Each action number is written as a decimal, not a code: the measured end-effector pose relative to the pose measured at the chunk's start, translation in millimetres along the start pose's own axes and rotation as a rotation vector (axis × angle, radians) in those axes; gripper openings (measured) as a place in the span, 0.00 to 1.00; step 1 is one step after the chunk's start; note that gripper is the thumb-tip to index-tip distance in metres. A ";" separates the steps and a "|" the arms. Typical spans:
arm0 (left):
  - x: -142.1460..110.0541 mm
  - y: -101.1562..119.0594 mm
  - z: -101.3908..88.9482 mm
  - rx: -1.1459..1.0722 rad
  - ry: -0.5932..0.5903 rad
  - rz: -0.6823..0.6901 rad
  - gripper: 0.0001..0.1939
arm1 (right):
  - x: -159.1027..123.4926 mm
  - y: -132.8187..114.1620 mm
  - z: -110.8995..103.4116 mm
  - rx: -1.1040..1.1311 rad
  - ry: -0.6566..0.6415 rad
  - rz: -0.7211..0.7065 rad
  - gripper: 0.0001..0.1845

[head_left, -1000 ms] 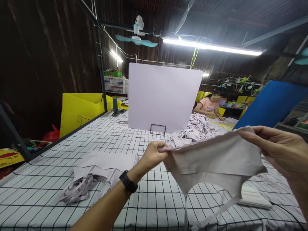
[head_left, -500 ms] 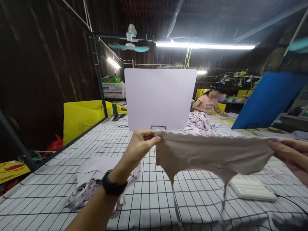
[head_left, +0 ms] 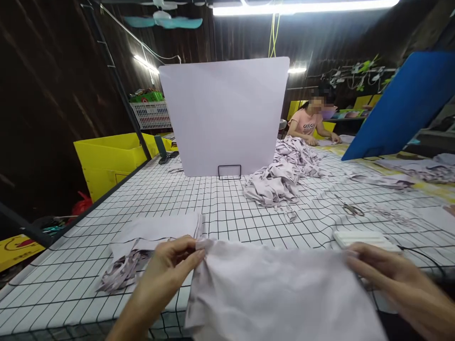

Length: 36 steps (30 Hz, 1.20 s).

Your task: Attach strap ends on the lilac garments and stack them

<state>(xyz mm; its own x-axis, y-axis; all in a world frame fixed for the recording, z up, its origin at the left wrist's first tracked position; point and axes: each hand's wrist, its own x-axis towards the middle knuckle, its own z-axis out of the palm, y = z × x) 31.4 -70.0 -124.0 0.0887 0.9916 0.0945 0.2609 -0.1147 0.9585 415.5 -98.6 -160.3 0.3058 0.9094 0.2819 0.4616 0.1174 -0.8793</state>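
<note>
Between my two hands a pale lilac-grey strappy garment [head_left: 273, 289] is held out by its upper edge, low over the front of the table. My left hand [head_left: 174, 265] pinches the left corner between thumb and fingers. The right corner is in the pinch of my right hand [head_left: 387, 270], which is blurred a little. The garment's lower part runs out of the picture, so its straps are hidden. Left of my left hand lies a stack of similar pale garments [head_left: 152, 227], their thin straps bunched toward the front.
A white board [head_left: 227, 113] stands on the grid-patterned table [head_left: 199, 199]. Beside it are heaped pale garments [head_left: 275, 182], scissors [head_left: 352, 208] and a white flat device [head_left: 366, 240] with a cable. A blue board [head_left: 401, 104] leans at right. Behind sits a co-worker [head_left: 309, 121]. A yellow bin [head_left: 106, 161] stands left.
Both hands have come down and nearer together with the garment, whose hanging straps have gone out of sight. My view has tilted downward, showing more of the table, heap and scissors.
</note>
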 end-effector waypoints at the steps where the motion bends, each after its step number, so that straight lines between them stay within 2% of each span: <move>1: 11.5 -16.4 5.4 0.063 0.004 -0.026 0.12 | 8.3 9.0 13.3 0.031 -0.073 0.045 0.21; 3: 37.5 -45.5 17.6 0.229 0.037 -0.058 0.11 | 28.6 27.1 38.3 0.042 -0.227 0.075 0.23; 5: 63.8 -67.7 30.1 0.456 0.071 -0.098 0.11 | 51.0 43.3 59.7 -0.067 -0.324 0.015 0.27; 7: 87.5 -82.2 40.9 0.573 0.088 -0.127 0.11 | 72.6 55.5 77.0 -0.133 -0.326 0.002 0.25; 10: 114.1 -92.5 51.9 0.671 0.086 -0.146 0.13 | 98.7 65.5 96.9 -0.209 -0.282 -0.001 0.21; 14: 128.7 -94.2 59.9 0.803 0.056 -0.139 0.09 | 114.1 70.4 109.7 -0.284 -0.216 0.000 0.13; 16: 128.5 -92.0 66.3 0.856 0.064 -0.114 0.15 | 109.1 72.6 107.0 -0.305 -0.181 0.003 0.11; 18: 127.2 -88.5 78.6 0.879 0.016 0.000 0.21 | 94.0 75.6 98.6 -0.322 -0.156 0.008 0.13; 20: 128.1 -84.1 98.9 0.819 -0.153 0.212 0.22 | 72.1 78.9 88.5 -0.340 -0.154 0.012 0.16; 23: 135.4 -78.1 140.9 0.637 -0.476 0.527 0.24 | 39.9 83.4 81.4 -0.376 -0.153 -0.011 0.17; 26: 143.3 -76.3 180.9 0.582 -0.665 0.659 0.21 | 21.1 86.1 89.1 -0.436 -0.086 -0.060 0.16; 28: 144.6 -79.2 197.4 0.591 -0.704 0.665 0.18 | 14.1 86.5 96.8 -0.483 -0.019 -0.095 0.12; 30: 142.7 -85.1 204.5 0.600 -0.691 0.651 0.17 | 7.2 86.3 101.3 -0.532 0.050 -0.133 0.11; 34: 136.5 -96.1 204.5 0.631 -0.661 0.644 0.21 | -8.6 85.5 99.4 -0.598 0.175 -0.175 0.12; 36: 134.1 -97.8 204.6 0.670 -0.657 0.656 0.21 | -11.2 85.3 97.5 -0.603 0.197 -0.208 0.13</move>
<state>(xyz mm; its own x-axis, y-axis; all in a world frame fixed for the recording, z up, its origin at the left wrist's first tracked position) 214.5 61.8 -260.1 0.8308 0.5280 0.1761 0.4210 -0.8030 0.4218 370.2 -59.9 -275.8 0.2797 0.7954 0.5377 0.8948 -0.0130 -0.4463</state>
